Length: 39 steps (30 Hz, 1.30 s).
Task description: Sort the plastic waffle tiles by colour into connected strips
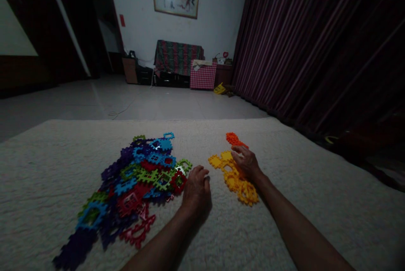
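Note:
Toothed plastic building pieces lie in two groups on a pale blanket (300,186). A mixed pile (139,178) of purple, blue, green and red pieces spreads out on the left. By its right edge rests my left hand (196,191), loosely bent, fingers and thumb apart, with nothing visible in it; a red piece (178,182) is nearest. My right hand (247,162) lies over the upper right part of the yellow pieces (232,180), fingers reaching left and slightly apart. Just beyond its fingers are orange pieces (232,138). What lies beneath the right palm is partly hidden.
Beyond the blanket stretches a grey tiled floor (177,104) with a thin cable (118,113). Against the far wall stand a cloth-draped piece of furniture (179,58) and a red checked box (203,76). A dark purple curtain (291,39) hangs along the right.

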Tool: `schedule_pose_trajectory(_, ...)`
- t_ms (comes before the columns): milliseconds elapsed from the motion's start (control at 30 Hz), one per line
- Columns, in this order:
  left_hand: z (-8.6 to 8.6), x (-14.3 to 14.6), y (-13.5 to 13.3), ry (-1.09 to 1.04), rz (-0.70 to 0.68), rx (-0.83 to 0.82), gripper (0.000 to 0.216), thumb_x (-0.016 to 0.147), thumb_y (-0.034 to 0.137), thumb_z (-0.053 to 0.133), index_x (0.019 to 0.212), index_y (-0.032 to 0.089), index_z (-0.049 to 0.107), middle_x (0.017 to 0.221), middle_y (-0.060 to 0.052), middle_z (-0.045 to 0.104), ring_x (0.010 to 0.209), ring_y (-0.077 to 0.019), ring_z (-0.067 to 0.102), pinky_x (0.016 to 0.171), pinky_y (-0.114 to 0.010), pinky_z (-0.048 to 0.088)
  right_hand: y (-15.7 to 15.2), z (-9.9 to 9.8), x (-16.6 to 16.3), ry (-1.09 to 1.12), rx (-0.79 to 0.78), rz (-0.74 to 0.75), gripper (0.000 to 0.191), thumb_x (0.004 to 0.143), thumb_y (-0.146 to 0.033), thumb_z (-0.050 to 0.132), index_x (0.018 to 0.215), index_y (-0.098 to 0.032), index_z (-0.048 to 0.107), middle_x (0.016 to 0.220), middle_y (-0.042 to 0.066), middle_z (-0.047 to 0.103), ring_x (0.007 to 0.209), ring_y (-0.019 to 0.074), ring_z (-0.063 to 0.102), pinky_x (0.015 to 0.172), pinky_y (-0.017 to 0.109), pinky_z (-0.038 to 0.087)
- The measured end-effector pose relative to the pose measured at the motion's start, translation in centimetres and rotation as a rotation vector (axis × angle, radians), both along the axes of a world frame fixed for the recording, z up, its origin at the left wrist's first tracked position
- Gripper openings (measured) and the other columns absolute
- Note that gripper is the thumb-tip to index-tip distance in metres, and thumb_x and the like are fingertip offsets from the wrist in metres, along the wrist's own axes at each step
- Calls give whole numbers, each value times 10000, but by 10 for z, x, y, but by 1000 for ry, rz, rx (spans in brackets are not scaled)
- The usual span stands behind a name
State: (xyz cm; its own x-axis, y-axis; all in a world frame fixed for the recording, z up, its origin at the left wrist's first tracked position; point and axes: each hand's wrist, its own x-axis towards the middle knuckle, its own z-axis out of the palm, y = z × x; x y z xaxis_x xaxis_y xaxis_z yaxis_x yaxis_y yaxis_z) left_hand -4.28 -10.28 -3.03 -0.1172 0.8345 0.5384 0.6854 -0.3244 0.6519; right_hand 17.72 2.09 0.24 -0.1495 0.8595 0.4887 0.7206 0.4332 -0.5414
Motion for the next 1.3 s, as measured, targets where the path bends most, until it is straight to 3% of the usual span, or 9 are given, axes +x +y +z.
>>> schedule_pose_trajectory(133, 3, 2, -1, -34, 4, -12, 283, 818, 67, 508, 1012, 152, 695, 1158, -126, 645, 1122, -243, 594, 1010, -453, 493, -21, -9, -1, 10, -90, -2, 384, 823, -414, 542, 1121, -202, 656, 1222, 104, 649, 1129, 244, 614, 996, 399, 488)
schedule_pose_trajectory(333, 5, 2, 0, -46, -17, -30, 285, 804, 50, 501, 994, 145, 690, 1144, -125, 642, 1106, -231, 594, 1001, -431, 491, -20, -8, -3, -10, -178, -17, 407, 809, -376, 589, 1160, -182, 654, 1175, 108, 682, 1072, 241, 649, 968, 381, 500)
schedule_pose_trajectory(533, 5, 0, 3, 6, -16, -25, 293, 801, 48, 501, 1003, 134, 695, 1137, -130, 644, 1087, -233, 597, 997, -427, 492, -21, -8, -5, -77, -144, 45, 370, 778, -348, 634, 1114, -201, 683, 1156, 88, 703, 1097, 256, 633, 1001, 408, 475)
schedule_pose_trajectory(800, 8, -2, 3, 67, -25, -44, 268, 794, 48, 541, 983, 150, 702, 1094, -105, 662, 1033, -217, 618, 981, -391, 496, -22, -10, -3, 178, -161, 88, 396, 858, -447, 520, 1121, -196, 678, 1197, 104, 692, 1123, 247, 637, 1006, 405, 477)
schedule_pose_trajectory(1300, 3, -10, 1, 127, -40, 34, 224, 818, 88, 557, 977, 170, 692, 1132, -108, 670, 1069, -225, 636, 971, -418, 526, -26, -12, -8, 16, -122, 119, 342, 840, -365, 544, 1106, -190, 672, 1140, 97, 699, 1048, 226, 649, 959, 384, 491)
